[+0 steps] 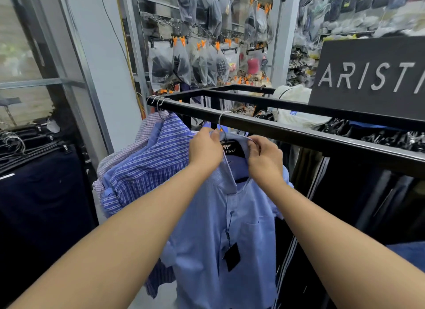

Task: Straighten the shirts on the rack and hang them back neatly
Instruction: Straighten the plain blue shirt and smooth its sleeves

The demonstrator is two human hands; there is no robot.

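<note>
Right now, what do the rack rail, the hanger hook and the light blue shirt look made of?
The rack rail looks like black-painted metal, semi-gloss: square edges, sheen on top. The hanger hook is bare silvery wire, probably steel: thin, glinting. The light blue shirt is thin woven cloth, perhaps cotton or a blend, matte: soft folds.

A shirt hangs from the rack. More shirts hang to its left. A sign stands behind, at right.
</note>
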